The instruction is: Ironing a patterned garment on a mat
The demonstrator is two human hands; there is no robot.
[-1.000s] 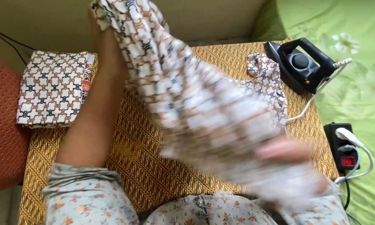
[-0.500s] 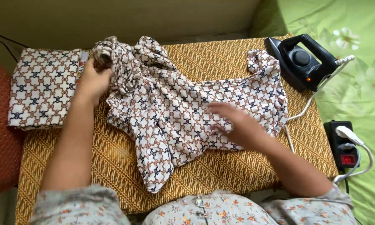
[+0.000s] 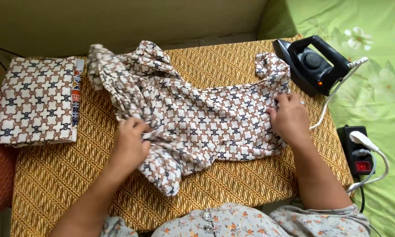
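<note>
A person's two bare hands work a crumpled patterned garment — white cloth printed with brown and navy interlocking shapes — spread across an ironing pad covered in yellow-brown batik cloth.

The left hand is closed on a bunched fold at the garment's near-left part, fingers curled into the fabric. Just beyond and to the left of that grip, the cloth rises in a gathered, twisted ridge toward the pad's far-left corner; just below the grip, a loose flap hangs toward the person's body.

The right hand rests on the garment's right edge, fingertips bent and pinching the hem, with a ring visible on one finger. Beyond this grip, a small ruffled part of the garment curls up at the far-right end. Between the two hands the fabric lies fairly flat, though wrinkled.

Just to the right of and beyond the right hand, a black electric iron sits on the pad's far-right corner, apart from the garment; its white cord runs down past the right wrist. Further right of that hand, a black power strip with a red switch lies on a green floral sheet, with a white plug set in it.

Well to the left of the left hand, a folded cloth in the same print lies flat at the pad's left edge — clear of the garment. The person's floral-print clothing shows at the bottom of the view.
</note>
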